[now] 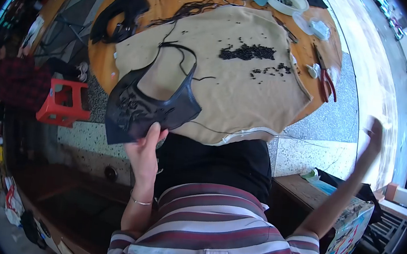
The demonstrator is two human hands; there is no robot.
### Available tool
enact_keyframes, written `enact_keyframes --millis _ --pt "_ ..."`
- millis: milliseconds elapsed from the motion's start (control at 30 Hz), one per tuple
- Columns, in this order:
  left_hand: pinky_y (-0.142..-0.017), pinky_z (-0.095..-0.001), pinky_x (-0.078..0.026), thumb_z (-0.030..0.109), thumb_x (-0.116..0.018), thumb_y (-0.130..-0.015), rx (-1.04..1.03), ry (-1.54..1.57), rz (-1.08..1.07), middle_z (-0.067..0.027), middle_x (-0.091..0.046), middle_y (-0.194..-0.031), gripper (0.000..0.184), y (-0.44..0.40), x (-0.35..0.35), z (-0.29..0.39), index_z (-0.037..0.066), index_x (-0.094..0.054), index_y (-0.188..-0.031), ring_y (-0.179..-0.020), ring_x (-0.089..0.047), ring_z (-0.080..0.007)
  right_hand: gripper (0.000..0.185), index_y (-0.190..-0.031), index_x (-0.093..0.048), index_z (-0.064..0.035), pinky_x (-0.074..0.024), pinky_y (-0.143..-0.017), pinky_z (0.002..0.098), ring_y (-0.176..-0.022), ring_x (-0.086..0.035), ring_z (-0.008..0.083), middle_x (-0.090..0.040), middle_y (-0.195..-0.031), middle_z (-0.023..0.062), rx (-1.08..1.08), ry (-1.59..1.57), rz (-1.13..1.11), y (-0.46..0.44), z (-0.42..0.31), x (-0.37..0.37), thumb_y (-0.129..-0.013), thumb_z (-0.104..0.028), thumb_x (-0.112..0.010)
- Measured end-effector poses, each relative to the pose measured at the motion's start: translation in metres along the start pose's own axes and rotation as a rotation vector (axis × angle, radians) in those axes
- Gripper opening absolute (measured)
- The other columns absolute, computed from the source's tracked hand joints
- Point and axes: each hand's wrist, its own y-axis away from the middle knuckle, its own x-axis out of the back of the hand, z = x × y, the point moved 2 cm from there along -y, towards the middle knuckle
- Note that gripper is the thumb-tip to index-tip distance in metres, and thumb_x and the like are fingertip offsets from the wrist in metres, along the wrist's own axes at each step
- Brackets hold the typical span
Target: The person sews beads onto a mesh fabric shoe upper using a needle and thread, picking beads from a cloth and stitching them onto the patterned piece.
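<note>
My left hand (148, 141) pinches the lower edge of a black leather-like piece (153, 109) with dark raised decoration and a curved cut-out. The piece lies partly over a beige cloth (202, 92) on the round wooden table. A thin dark thread (213, 129) runs from the piece toward the right. My right hand (375, 135) is raised far out to the right, away from the table; its fingers are blurred and I cannot make out what they hold, if anything. Small black beads (247, 53) form a heap on the cloth.
Red-handled pliers (324, 75) lie at the table's right edge, near a white bowl (288, 1). Black material (121, 16) and dark cords (196, 8) lie at the back left. A person in a checked top (22, 80) sits left by a red stool (64, 102). A cabinet (322, 199) stands right.
</note>
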Motion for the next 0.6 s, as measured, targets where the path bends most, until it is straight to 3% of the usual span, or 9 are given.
enact_keyframes --millis 33,67,100,133,200,367,600 --pt "-0.066 -0.026 -0.059 -0.002 -0.059 -0.086 0.005 0.014 0.004 -0.0085 -0.061 -0.099 0.02 0.002 0.001 0.0 -0.003 -0.057 -0.105 -0.082 -0.061 -0.0119 0.027 -0.112 -0.062 -0.0015 -0.0441 -0.088 0.0299 -0.1 -0.057 0.0153 -0.062 -0.11 0.0052 0.084 -0.04 -0.211 0.022 -0.025 -0.049 -0.087 -0.011 -0.057" --pt "-0.066 -0.026 -0.059 -0.001 -0.059 -0.086 0.01 0.027 0.009 -0.0083 -0.061 -0.099 0.02 0.002 0.001 0.0 -0.002 -0.057 -0.106 -0.082 -0.061 -0.0114 0.022 -0.106 -0.063 -0.0019 -0.0464 -0.081 0.0263 -0.092 -0.059 0.0132 -0.063 -0.103 0.0061 0.212 0.128 -0.333 0.039 -0.058 -0.092 -0.085 -0.003 -0.059" --pt "-0.064 -0.0257 -0.059 0.001 -0.059 -0.087 0.013 0.028 0.018 -0.0077 -0.061 -0.099 0.019 0.001 0.001 -0.001 -0.001 -0.057 -0.106 -0.081 -0.06 -0.0108 0.017 -0.097 -0.065 -0.0029 -0.0469 -0.069 0.0263 -0.077 -0.06 0.0132 -0.061 -0.086 0.0067 0.268 0.107 -0.362 0.053 -0.089 -0.127 -0.082 0.003 -0.062" --pt "-0.064 -0.0257 -0.059 0.001 -0.059 -0.087 0.023 0.036 0.015 -0.0076 -0.061 -0.099 0.019 0.0 0.001 -0.002 -0.001 -0.058 -0.106 -0.081 -0.06 -0.0108 0.013 -0.095 -0.065 -0.0017 -0.047 -0.066 0.0266 -0.073 -0.06 0.0148 -0.061 -0.085 0.0093 0.262 0.066 -0.397 0.059 -0.094 -0.151 -0.083 0.0 -0.063" --pt "-0.063 -0.0258 -0.059 0.001 -0.06 -0.086 0.043 0.048 0.013 -0.0075 -0.061 -0.099 0.019 -0.002 0.002 -0.003 -0.001 -0.058 -0.105 -0.08 -0.06 -0.0108 0.01 -0.091 -0.065 -0.0016 -0.0474 -0.064 0.0281 -0.069 -0.061 0.0182 -0.061 -0.081 0.0106 0.151 0.053 -0.431 0.064 -0.103 -0.182 -0.083 -0.006 -0.064" --pt "-0.059 -0.0254 -0.058 0.001 -0.061 -0.085 0.039 0.006 0.013 -0.0073 -0.061 -0.097 0.019 -0.001 0.001 0.005 0.0 -0.058 -0.104 -0.078 -0.06 -0.0106 0.009 -0.089 -0.065 -0.0038 -0.0482 -0.066 0.0318 -0.066 -0.061 0.0226 -0.061 -0.078 0.0105 0.298 0.14 -0.445 0.067 -0.09 -0.212 -0.081 -0.008 -0.065" --pt "-0.055 -0.0245 -0.057 0.0 -0.061 -0.085 0.05 0.001 0.035 -0.007 -0.062 -0.095 0.018 -0.001 0.002 0.004 0.0 -0.059 -0.103 -0.076 -0.06 -0.0102 0.009 -0.089 -0.066 -0.003 -0.0488 -0.068 0.0332 -0.071 -0.062 0.0241 -0.062 -0.08 0.0108 0.293 0.155 -0.467 0.068 -0.092 -0.214 -0.082 -0.008 -0.064"
